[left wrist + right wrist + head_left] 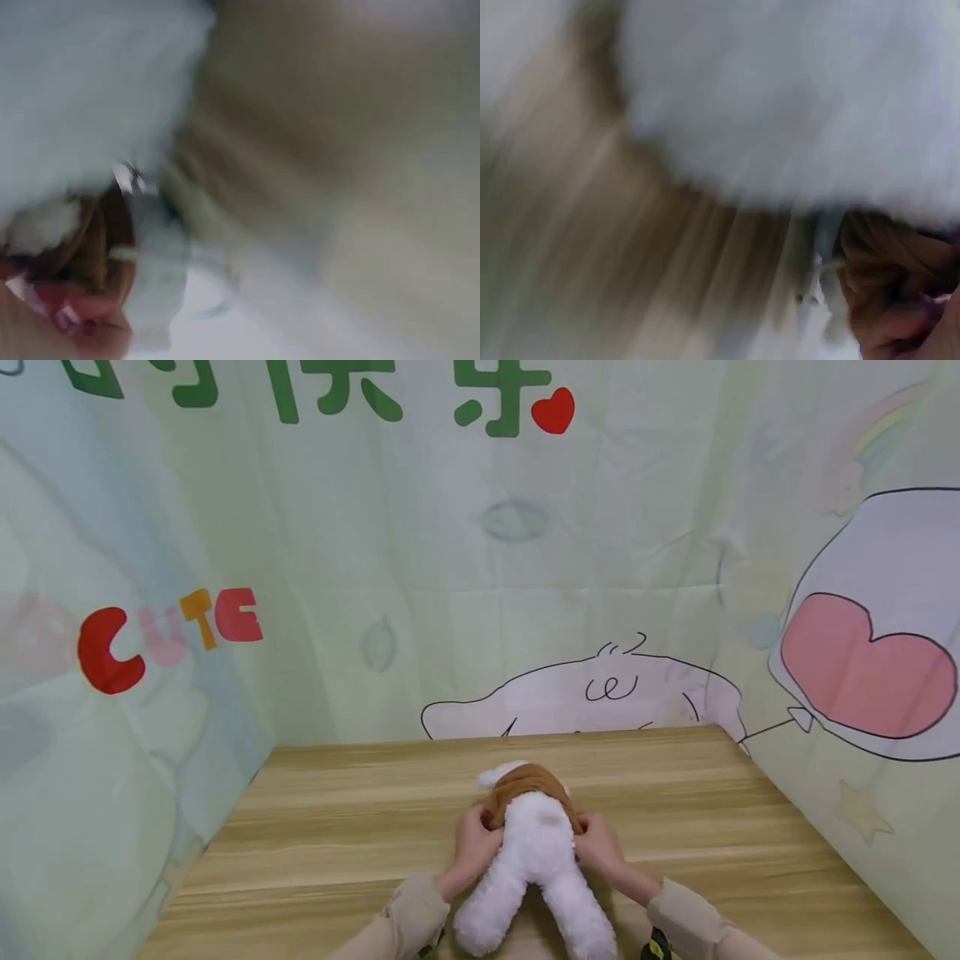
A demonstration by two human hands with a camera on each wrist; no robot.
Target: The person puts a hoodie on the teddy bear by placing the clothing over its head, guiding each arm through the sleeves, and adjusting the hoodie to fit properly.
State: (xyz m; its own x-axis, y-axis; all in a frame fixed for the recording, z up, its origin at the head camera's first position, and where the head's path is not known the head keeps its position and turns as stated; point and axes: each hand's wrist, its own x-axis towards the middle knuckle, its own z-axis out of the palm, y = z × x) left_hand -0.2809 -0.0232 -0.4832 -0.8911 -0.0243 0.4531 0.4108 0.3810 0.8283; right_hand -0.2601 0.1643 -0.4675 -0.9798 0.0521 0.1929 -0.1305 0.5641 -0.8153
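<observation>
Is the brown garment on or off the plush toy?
On, at least partly: the brown garment stretches across the white plush toy, left hand and right hand gripping its edges.

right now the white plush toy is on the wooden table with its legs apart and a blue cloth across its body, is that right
Only the colour is wrong: the cloth is brown, as the head view shows. The white plush toy is on the wooden table, legs apart.

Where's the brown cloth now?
In the head view's lower middle, the brown cloth lies across the white plush toy, held by the left hand and right hand at either side.
</observation>
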